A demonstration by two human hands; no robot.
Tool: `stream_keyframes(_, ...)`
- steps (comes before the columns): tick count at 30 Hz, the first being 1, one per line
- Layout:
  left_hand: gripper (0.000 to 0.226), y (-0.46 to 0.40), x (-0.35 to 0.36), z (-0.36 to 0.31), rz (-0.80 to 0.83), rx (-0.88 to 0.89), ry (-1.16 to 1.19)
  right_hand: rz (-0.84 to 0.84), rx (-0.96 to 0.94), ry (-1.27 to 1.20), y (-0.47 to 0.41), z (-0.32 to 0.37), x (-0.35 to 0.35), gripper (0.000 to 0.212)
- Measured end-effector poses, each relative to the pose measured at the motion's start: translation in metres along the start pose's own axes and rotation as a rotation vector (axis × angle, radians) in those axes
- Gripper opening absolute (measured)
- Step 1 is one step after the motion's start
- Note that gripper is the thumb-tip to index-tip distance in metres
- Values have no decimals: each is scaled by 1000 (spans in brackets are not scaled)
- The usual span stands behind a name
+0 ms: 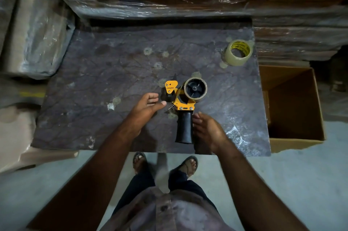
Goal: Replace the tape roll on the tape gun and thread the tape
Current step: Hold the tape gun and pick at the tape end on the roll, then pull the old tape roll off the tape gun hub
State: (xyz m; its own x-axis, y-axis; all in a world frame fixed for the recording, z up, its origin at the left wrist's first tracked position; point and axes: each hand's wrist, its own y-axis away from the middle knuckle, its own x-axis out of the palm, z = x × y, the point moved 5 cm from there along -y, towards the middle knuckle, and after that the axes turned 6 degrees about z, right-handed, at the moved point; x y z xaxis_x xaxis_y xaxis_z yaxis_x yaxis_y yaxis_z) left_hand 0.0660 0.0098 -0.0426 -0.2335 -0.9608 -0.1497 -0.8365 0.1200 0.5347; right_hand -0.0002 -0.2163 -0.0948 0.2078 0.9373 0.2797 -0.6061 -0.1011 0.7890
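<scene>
On the table point(94, 118), both open hands point(148, 106) point(205, 127) flank the gun point(183, 106); best pin its handle point(184, 129), then slide off the spent core point(195, 90).

The yellow plate of the tape gun point(181, 97) carries the brand "XMURIX" in red. Black print inside the yellow core of the spare tape roll point(239, 52) is too small to read.

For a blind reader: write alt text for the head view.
A yellow tape gun lies on a dark table, both open hands beside it: left hand, right hand. A tape roll sits at the table's far right corner.
</scene>
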Motion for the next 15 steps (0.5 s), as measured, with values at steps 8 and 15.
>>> stream_keyframes(8, 30, -36, 11, -50, -55, 230, -229, -276, -322, 384, -19, 98, -18, 43)
stream_keyframes(15, 44, -101, 52, -94, 173, 178, -469, -278, -124, 273, -67, 105, -16, 27)
